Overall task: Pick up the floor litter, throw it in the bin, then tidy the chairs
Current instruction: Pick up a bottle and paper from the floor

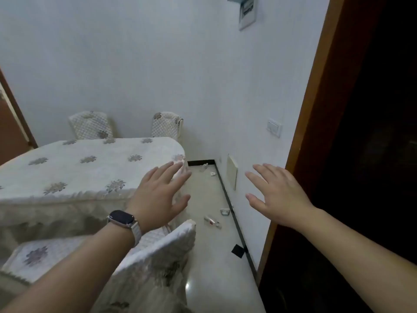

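Reaching forward, both arms out. Worktop (67, 168) at 9 o'clock; chair (158, 249) at 7, tidying not yet due. Left hand (162, 195) splayed, empty. Litter (212, 221) on floor at 5 o'clock of it, beside wall. Right hand (277, 197) splayed, empty, probably free for pickup.

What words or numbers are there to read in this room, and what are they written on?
No text here can be read.
Wall box: dark marks, too blurred to read.
Litter with a red patch on the floor: too small to read.
Watch: screen dark, nothing shown.
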Demonstrator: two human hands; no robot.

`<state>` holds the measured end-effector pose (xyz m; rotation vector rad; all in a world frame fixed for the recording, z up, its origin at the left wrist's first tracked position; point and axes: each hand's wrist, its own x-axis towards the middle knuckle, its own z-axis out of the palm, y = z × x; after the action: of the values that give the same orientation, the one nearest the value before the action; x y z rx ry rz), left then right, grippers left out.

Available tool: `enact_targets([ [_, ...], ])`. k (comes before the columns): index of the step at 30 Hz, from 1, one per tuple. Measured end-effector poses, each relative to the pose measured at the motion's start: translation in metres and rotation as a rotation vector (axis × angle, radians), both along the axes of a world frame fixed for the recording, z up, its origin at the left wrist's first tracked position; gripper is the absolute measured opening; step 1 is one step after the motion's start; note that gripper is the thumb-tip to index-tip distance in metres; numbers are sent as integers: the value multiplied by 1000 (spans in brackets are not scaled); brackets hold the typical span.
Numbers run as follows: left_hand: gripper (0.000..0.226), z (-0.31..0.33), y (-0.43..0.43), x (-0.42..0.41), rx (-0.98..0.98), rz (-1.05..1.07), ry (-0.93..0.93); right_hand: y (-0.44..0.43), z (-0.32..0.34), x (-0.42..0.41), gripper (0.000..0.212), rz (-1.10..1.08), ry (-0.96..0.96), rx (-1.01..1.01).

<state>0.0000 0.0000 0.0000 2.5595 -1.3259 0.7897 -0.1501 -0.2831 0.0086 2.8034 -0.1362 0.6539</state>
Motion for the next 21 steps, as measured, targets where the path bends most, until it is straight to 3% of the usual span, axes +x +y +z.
enact_targets([
  [10, 59, -50, -41, 39, 53, 0, 88, -30, -43, 41, 57, -14, 118, 51],
  [15, 59, -73, -97, 74, 78, 17, 126, -78, -70, 81, 54, -6, 133, 131],
  [21, 58, -94, -194, 119, 147, 21, 198, -164, -102, 129, 64, -32, 272, 245],
])
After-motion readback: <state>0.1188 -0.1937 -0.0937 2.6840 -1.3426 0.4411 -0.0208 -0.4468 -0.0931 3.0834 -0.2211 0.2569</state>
